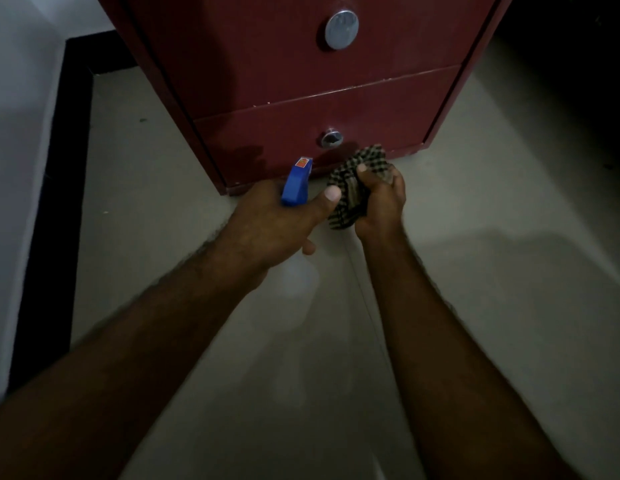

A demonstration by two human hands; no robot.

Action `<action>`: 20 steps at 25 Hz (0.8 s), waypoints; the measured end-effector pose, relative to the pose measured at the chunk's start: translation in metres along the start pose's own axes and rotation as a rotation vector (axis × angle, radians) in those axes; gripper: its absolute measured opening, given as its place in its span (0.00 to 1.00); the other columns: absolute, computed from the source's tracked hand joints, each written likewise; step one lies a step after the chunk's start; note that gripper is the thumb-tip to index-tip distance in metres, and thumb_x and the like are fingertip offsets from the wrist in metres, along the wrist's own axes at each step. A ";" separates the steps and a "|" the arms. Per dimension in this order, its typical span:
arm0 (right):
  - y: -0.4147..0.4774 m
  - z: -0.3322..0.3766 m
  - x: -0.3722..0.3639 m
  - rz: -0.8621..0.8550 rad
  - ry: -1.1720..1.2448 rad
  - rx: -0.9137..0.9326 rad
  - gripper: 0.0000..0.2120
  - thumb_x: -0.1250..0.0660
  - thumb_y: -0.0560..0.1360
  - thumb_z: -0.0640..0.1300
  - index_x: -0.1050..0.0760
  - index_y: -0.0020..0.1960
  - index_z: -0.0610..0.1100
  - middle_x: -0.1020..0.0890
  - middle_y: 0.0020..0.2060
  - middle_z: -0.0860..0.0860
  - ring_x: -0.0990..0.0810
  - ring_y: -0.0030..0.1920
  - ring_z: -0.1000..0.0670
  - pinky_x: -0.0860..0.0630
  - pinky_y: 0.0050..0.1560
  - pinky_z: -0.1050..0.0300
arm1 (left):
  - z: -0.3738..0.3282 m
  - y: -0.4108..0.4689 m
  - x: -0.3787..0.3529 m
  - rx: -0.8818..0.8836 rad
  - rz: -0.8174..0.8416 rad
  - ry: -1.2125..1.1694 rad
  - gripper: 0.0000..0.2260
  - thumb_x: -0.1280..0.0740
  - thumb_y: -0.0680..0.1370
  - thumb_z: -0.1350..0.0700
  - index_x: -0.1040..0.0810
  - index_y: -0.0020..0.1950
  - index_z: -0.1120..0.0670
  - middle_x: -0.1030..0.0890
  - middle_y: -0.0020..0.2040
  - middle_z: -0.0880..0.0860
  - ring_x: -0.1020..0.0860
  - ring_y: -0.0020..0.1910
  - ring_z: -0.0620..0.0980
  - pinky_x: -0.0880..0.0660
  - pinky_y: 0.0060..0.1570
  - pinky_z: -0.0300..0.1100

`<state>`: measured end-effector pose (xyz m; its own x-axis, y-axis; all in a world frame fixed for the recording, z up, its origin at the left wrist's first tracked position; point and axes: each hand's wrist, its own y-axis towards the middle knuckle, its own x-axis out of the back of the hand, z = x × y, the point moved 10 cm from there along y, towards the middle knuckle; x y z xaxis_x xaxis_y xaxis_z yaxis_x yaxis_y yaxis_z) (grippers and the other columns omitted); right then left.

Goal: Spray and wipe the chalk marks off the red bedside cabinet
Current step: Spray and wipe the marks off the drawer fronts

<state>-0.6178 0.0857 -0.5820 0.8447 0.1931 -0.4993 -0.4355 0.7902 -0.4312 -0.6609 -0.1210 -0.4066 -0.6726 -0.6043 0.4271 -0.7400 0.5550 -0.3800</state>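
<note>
Head view: L hand (267,223) grips blue spray bottle (296,183); R hand (379,199) clutches checked cloth (359,178) near red cabinet (267,64).

The red cabinet (301,81) looked like glossy laminated board with shiny metal knobs (341,30), the spray head (296,183) was smooth blue plastic, the checked rag (357,181) soft woven cloth, the floor (509,202) matt tile.
</note>
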 end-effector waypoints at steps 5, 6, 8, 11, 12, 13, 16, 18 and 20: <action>0.000 0.006 -0.049 0.013 -0.171 0.153 0.43 0.19 0.69 0.35 0.36 0.78 0.44 0.20 0.65 0.42 0.17 0.61 0.43 0.17 0.59 0.42 | 0.003 -0.006 0.014 -0.013 -0.037 -0.038 0.10 0.31 0.76 0.39 0.28 0.44 0.44 0.17 0.51 0.54 0.14 0.39 0.48 0.30 0.36 0.36; -0.002 0.009 -0.058 -0.012 -0.246 0.206 0.45 0.18 0.69 0.37 0.37 0.80 0.45 0.21 0.67 0.43 0.19 0.63 0.44 0.18 0.61 0.47 | 0.003 -0.007 0.017 -0.014 -0.041 -0.036 0.11 0.31 0.76 0.39 0.29 0.43 0.42 0.18 0.50 0.54 0.14 0.39 0.48 0.31 0.37 0.37; -0.003 0.015 -0.066 -0.064 -0.366 0.339 0.46 0.16 0.68 0.42 0.36 0.79 0.43 0.21 0.68 0.44 0.20 0.66 0.46 0.21 0.65 0.51 | 0.004 -0.008 0.023 -0.008 -0.063 -0.032 0.11 0.31 0.76 0.39 0.29 0.44 0.43 0.17 0.49 0.55 0.14 0.39 0.48 0.31 0.37 0.37; 0.008 0.009 -0.066 -0.071 -0.349 0.373 0.44 0.17 0.68 0.45 0.33 0.78 0.45 0.20 0.67 0.46 0.19 0.65 0.46 0.20 0.66 0.47 | 0.002 -0.011 0.032 -0.001 -0.091 -0.048 0.11 0.32 0.76 0.39 0.32 0.43 0.41 0.17 0.46 0.52 0.15 0.40 0.46 0.32 0.35 0.34; 0.013 0.001 -0.064 -0.071 -0.252 0.298 0.43 0.17 0.69 0.45 0.34 0.78 0.47 0.20 0.67 0.47 0.19 0.64 0.46 0.19 0.65 0.44 | -0.001 -0.012 0.033 -0.009 -0.093 -0.056 0.11 0.32 0.76 0.39 0.32 0.43 0.40 0.18 0.45 0.49 0.15 0.39 0.46 0.32 0.35 0.34; 0.017 -0.009 -0.063 -0.074 -0.100 0.207 0.42 0.18 0.70 0.45 0.35 0.79 0.48 0.21 0.68 0.46 0.19 0.64 0.44 0.19 0.64 0.41 | -0.003 -0.013 0.035 -0.017 -0.099 -0.062 0.11 0.32 0.77 0.40 0.33 0.42 0.40 0.19 0.44 0.48 0.15 0.38 0.45 0.32 0.35 0.34; 0.021 -0.008 -0.063 -0.138 0.024 0.162 0.40 0.21 0.75 0.45 0.38 0.80 0.46 0.24 0.71 0.42 0.21 0.66 0.41 0.21 0.66 0.37 | -0.005 -0.014 0.039 -0.034 -0.119 -0.054 0.11 0.32 0.77 0.40 0.29 0.43 0.44 0.20 0.40 0.49 0.18 0.32 0.41 0.31 0.36 0.35; 0.014 0.014 -0.064 -0.123 -0.236 0.332 0.44 0.18 0.71 0.48 0.38 0.80 0.45 0.23 0.71 0.44 0.21 0.68 0.44 0.22 0.69 0.43 | -0.006 -0.017 0.040 -0.031 -0.112 -0.048 0.10 0.33 0.77 0.40 0.29 0.43 0.43 0.20 0.39 0.49 0.19 0.31 0.38 0.32 0.36 0.35; 0.011 0.024 -0.071 -0.047 -0.420 0.472 0.49 0.16 0.67 0.47 0.37 0.80 0.43 0.23 0.72 0.45 0.23 0.70 0.46 0.25 0.72 0.47 | -0.006 -0.019 0.040 -0.027 -0.100 -0.052 0.10 0.33 0.77 0.40 0.31 0.42 0.41 0.18 0.41 0.49 0.17 0.34 0.40 0.33 0.35 0.34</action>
<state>-0.6756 0.0942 -0.5333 0.9513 0.2881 -0.1095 -0.2919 0.9562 -0.0197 -0.6736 -0.1523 -0.3771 -0.5956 -0.6860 0.4181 -0.8033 0.5054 -0.3152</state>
